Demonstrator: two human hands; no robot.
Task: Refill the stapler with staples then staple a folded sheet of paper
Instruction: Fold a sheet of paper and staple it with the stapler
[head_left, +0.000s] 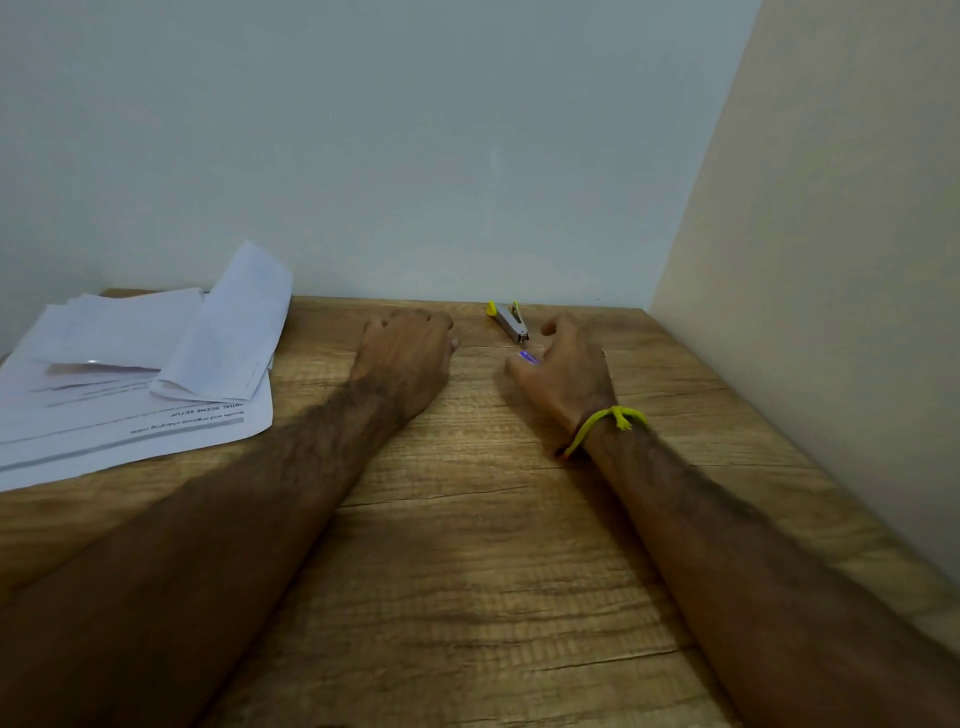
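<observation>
Nearest the camera, two bare forearms reach forward over a wood-grain brown tabletop (467, 571), the right one wearing a thin yellow string bracelet (605, 423) knotted at the wrist. Further out, the left hand (405, 358) lies palm down on the wood with its knuckles raised and its fingers bent down toward the surface; their tips are hidden behind the hand, so whether they hold anything cannot be told, though nothing shows in their grasp. The right hand (566, 364) sits a little to the right of it, thumb held out to the left and forefinger curved apart from it, so the hand makes a loose open hook with a gap between thumb and fingers; a small purple-blue object (529, 357) shows at the thumb side, too small to identify, and whether it is pinched or merely lies beside the hand is unclear. To the far left, a loose spread of white printed paper sheets (130, 415) covers the corner of the table, with a folded white sheet (228, 332) lying on top, its upper end leaning against the wall. Farthest back, just beyond the right hand and near the pale wall (415, 156), the small grey metal stapler with yellow plastic parts (510, 322) lies on the table, its yellow top hinged open, untouched by either hand.
</observation>
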